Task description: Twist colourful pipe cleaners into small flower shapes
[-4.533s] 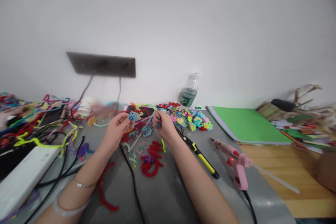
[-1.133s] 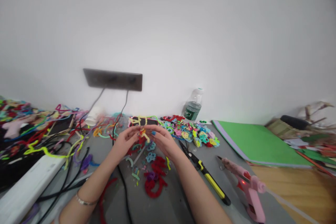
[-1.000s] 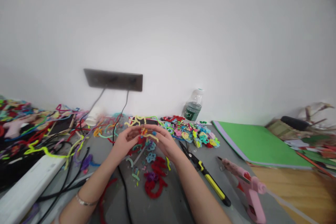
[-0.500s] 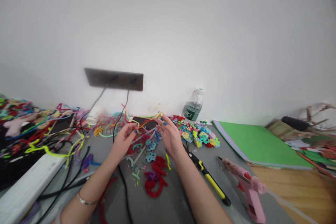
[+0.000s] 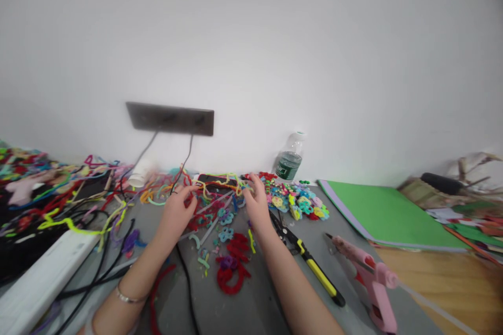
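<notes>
Behind and between my hands, several thin pipe cleaners (image 5: 221, 184), yellow and orange, lie in loose curves across a flat black object (image 5: 214, 179). My left hand (image 5: 177, 215) is at their left end, fingers bent and apart, the index fingertip close to a pale yellow strand. At the right end is my right hand (image 5: 257, 208), its fingers spread beside the strands. Blur hides whether the fingertips touch them. Blue pipe-cleaner flowers (image 5: 226, 234) and a red coiled pipe-cleaner piece (image 5: 231, 272) lie on the grey table between my forearms.
Right of my right arm are yellow-black pliers (image 5: 314, 267), a pink glue gun (image 5: 371, 282) and a green sheet (image 5: 393, 214). A water bottle (image 5: 288, 159) stands by the wall near a flower pile (image 5: 302, 201). Leftward are tangled pipe cleaners, black cables and a white box (image 5: 51, 277).
My hands have moved apart and slightly down, the left one leftward and the right one a little rightward. The yellow and orange pipe cleaners, earlier raised between my fingers, now lie lower on the pile.
</notes>
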{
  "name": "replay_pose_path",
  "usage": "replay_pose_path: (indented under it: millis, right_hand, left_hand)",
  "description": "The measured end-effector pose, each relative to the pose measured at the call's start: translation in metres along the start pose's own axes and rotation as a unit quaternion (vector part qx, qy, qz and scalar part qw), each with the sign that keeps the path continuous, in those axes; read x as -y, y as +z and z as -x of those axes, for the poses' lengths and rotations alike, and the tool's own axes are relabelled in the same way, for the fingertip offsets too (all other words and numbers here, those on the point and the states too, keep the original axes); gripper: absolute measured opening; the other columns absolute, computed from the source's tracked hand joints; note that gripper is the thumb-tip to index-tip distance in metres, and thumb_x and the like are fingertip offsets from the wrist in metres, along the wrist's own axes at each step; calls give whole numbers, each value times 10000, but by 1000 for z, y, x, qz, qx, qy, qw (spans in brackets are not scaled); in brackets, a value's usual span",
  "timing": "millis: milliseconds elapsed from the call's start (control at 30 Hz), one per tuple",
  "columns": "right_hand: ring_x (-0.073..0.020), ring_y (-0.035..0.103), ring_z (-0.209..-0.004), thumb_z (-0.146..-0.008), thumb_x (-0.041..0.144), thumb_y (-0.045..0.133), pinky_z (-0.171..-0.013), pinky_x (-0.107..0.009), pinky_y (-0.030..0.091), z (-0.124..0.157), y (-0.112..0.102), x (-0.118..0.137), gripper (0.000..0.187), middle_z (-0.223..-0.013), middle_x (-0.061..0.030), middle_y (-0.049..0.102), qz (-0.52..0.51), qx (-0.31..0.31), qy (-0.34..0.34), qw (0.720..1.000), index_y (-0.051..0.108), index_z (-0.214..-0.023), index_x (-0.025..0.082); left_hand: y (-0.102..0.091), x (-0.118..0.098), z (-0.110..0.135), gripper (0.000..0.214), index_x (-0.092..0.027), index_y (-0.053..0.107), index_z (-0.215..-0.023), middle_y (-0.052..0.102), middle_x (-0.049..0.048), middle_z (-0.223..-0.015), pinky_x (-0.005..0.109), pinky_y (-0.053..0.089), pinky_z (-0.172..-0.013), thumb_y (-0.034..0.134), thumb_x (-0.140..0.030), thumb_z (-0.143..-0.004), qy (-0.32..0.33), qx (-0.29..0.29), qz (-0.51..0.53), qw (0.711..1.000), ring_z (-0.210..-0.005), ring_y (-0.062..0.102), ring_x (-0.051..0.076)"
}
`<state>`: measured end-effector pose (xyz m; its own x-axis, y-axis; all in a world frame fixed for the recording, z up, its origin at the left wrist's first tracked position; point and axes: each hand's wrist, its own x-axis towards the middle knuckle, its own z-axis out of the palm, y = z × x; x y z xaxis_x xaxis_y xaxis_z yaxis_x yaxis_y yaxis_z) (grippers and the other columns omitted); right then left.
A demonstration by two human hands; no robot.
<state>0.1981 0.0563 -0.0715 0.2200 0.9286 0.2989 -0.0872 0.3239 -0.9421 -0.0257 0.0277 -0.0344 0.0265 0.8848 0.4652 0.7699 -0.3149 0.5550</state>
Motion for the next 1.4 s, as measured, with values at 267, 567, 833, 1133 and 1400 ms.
replay_pose_path:
  millis: [267,567,833,1133,1400]
  right_hand:
    - [-259,496,-1279,-767,307,586,-1091,-450,372,4,6,14,500,-1404,-120,501,24,-52,-8,998,573,-1261,229]
    - [-283,526,-1257,-716,312,629,-1003,-431,454,4,11,15,492,-1324,-104,591,-43,-38,57,997,609,-1202,242]
    - [-222,649,-907,-725,276,582,-780,-341,501,4,10,19,335,-1065,-82,707,15,24,35,999,679,-1035,192]
    - [-182,644,-669,-745,202,491,-623,-308,497,15,18,26,248,-816,-49,721,45,118,25,992,630,-950,190]
    - [-222,648,-960,-796,219,494,-824,-366,507,7,9,23,412,-1164,-116,645,40,11,-16,999,577,-1199,196]
  left_hand:
    - [22,3,9,345,-189,643,-1182,611,142,-1296,498,416,-1059,493,-286,-887,109,44,-17,993,-1252,507,310]
    - [51,20,11,368,-172,679,-1167,627,171,-1270,549,405,-1046,520,-337,-879,53,45,-53,996,-1218,523,350]
    - [29,5,0,293,-203,672,-1082,706,99,-1156,465,443,-967,465,-289,-894,-4,-18,25,1000,-1092,604,284]
    - [5,-16,4,171,-190,601,-968,651,13,-809,256,465,-588,457,-223,-883,0,-91,192,977,-600,578,142]
    - [3,-22,9,226,-199,601,-932,667,24,-894,262,495,-708,391,-120,-904,76,-91,174,978,-774,637,157]
